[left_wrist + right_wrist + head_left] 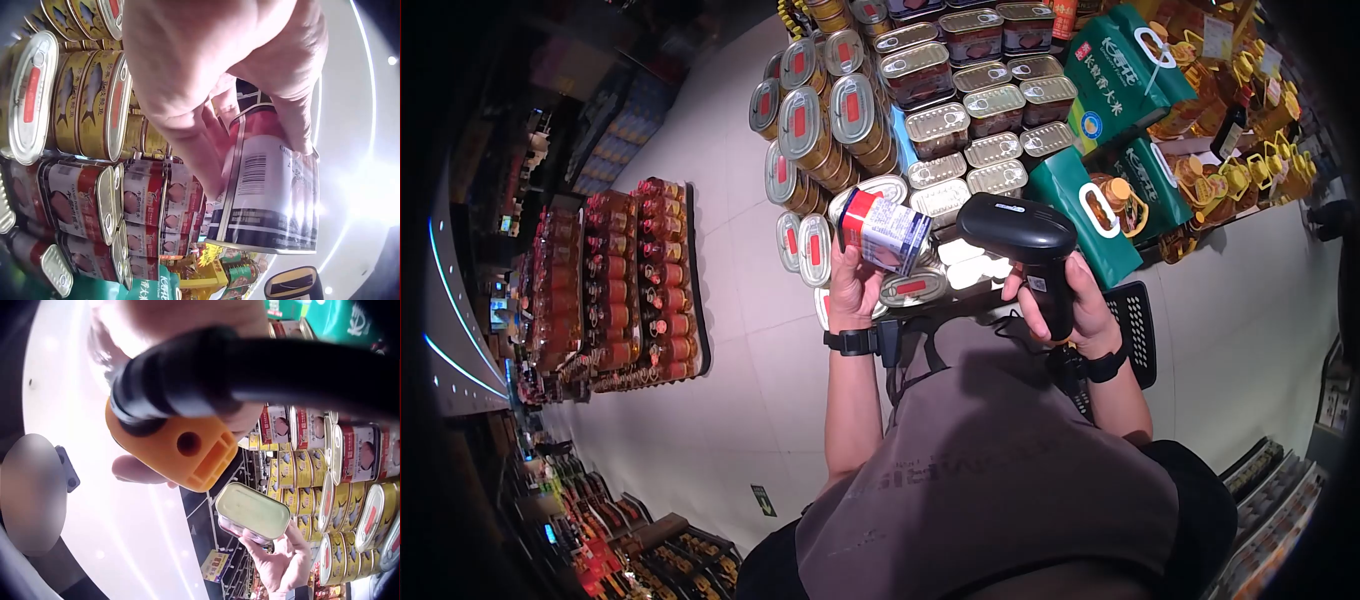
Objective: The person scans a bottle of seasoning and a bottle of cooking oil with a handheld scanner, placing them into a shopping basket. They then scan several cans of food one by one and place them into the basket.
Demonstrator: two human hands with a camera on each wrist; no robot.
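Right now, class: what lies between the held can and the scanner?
Nothing: the head view shows a bare gap between can and scanner, stacked tins behind.

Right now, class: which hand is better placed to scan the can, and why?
Probably the right hand: it grips the scanner, whose head sits close to the can that the left hand holds up.

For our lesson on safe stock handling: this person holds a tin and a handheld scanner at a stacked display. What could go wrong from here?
1. The left hand alone grips the tin close to the stacked tins; a slip could knock some down.
2. The barcode sits right beside the fingers, so the scanner in the right hand may misread.
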